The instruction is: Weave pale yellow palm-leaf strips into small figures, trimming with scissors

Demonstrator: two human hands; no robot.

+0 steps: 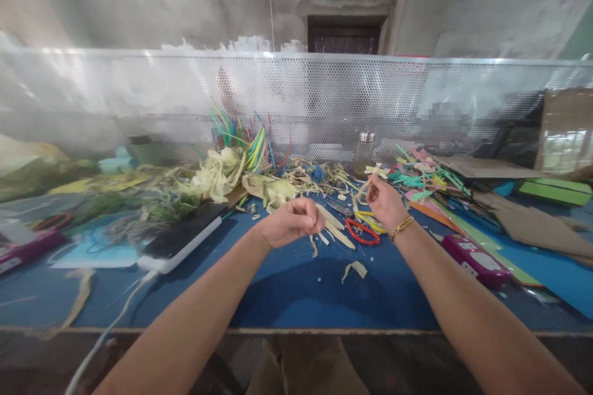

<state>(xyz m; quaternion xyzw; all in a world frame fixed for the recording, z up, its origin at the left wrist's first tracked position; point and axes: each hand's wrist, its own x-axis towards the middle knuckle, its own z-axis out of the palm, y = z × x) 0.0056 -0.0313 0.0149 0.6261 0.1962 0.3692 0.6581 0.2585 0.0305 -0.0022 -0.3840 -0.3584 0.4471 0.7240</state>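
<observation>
Head view: mid-frame, the left hand [296, 222] is holding its fingers curled, contents unclear; right of centre, the right hand [385, 202] is pinching a pale strip [362, 190].

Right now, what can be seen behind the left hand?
Beyond the left hand lie pale leafy pieces and several narrow cream strips on the blue tabletop. Whatever the hand itself covers cannot be seen.

Can't tell if the left hand [294, 223] holds anything, fingers are curled over. Same with the right hand [385, 202], too tiny. Purple gadget [30, 250] gets chopped by the left edge, pile [28, 166] behind it's blurry.
</observation>
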